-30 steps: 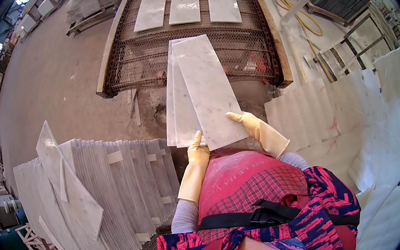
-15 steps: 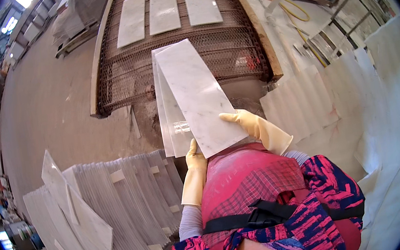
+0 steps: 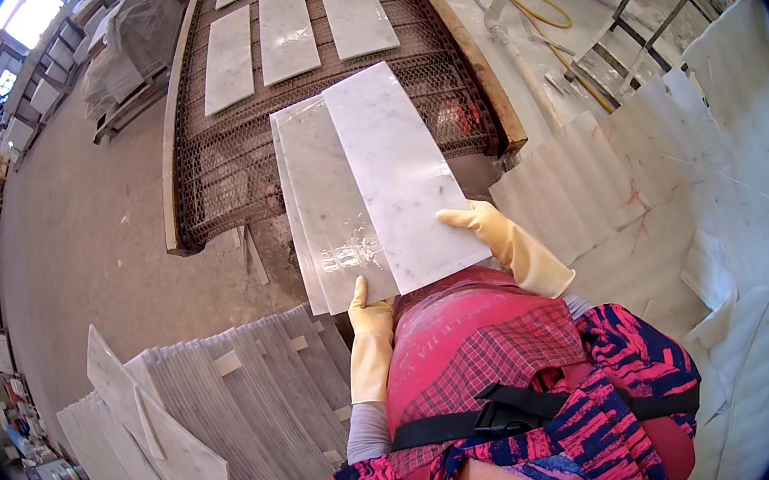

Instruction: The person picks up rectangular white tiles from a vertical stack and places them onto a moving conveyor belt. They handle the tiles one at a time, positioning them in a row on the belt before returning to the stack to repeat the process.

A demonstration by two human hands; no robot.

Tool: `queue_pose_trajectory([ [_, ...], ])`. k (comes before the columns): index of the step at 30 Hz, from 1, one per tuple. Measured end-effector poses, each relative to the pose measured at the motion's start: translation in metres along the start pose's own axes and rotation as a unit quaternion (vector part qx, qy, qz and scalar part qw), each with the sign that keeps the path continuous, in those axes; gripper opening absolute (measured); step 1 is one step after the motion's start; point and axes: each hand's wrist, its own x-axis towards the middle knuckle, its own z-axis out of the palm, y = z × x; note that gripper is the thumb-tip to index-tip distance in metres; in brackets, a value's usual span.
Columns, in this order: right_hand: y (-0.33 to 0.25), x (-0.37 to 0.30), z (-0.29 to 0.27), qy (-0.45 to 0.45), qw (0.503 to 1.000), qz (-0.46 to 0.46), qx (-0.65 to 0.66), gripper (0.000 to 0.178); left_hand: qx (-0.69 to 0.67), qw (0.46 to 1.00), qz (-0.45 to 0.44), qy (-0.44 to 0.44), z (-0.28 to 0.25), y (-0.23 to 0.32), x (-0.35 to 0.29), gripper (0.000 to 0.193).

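Both my hands wear pale yellow rubber gloves and hold white marble tiles in front of my red apron. My right hand (image 3: 489, 227) grips the near right edge of the top marble tile (image 3: 408, 179), its thumb on the face. Under that tile lie others, fanned to the left; a glossy grey-white tile (image 3: 330, 199) shows there. At its near edge my left hand (image 3: 371, 318) is closed, thumb on top. The fingers beneath the tiles are hidden.
Ahead, a mesh conveyor (image 3: 242, 176) carries several white tiles (image 3: 287, 33). At my left stand rows of upright tiles (image 3: 231, 393), with a loose slab (image 3: 152, 422) leaning across them. Foam sheeting (image 3: 579, 182) covers the right side. A yellow hose (image 3: 541, 14) lies beyond.
The top tile has slid and turned to the right, so more of the glossy tile beneath shows. The whole view has shifted slightly.
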Motion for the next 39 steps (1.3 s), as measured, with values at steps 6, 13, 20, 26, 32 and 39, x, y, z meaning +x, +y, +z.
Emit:
queue_pose_trajectory([
  [6,0.008,0.007,-0.019,0.013,1.0,-0.015,0.02,0.044,0.035,0.999,-0.006,-0.025,-0.019,0.006,0.014,0.038],
  [13,0.037,0.029,-0.063,0.001,1.0,-0.017,0.022,0.047,0.058,0.996,-0.042,-0.051,-0.029,0.006,0.03,0.034],
  [20,0.066,0.06,-0.092,0.087,0.996,0.004,-0.004,0.057,-0.319,0.91,-0.259,-0.052,-0.052,0.025,0.055,0.041],
  [26,0.066,0.061,-0.093,0.122,0.991,0.017,-0.041,0.065,-0.134,0.982,-0.134,-0.019,-0.005,0.017,0.019,0.04],
  [32,0.062,0.06,-0.077,0.127,0.991,0.026,-0.032,0.065,-0.006,0.993,-0.115,0.005,-0.013,0.024,0.035,0.039],
  [39,0.065,0.068,-0.078,0.106,0.993,0.037,-0.037,0.066,-0.139,0.977,-0.151,-0.046,-0.019,0.025,0.035,0.039],
])
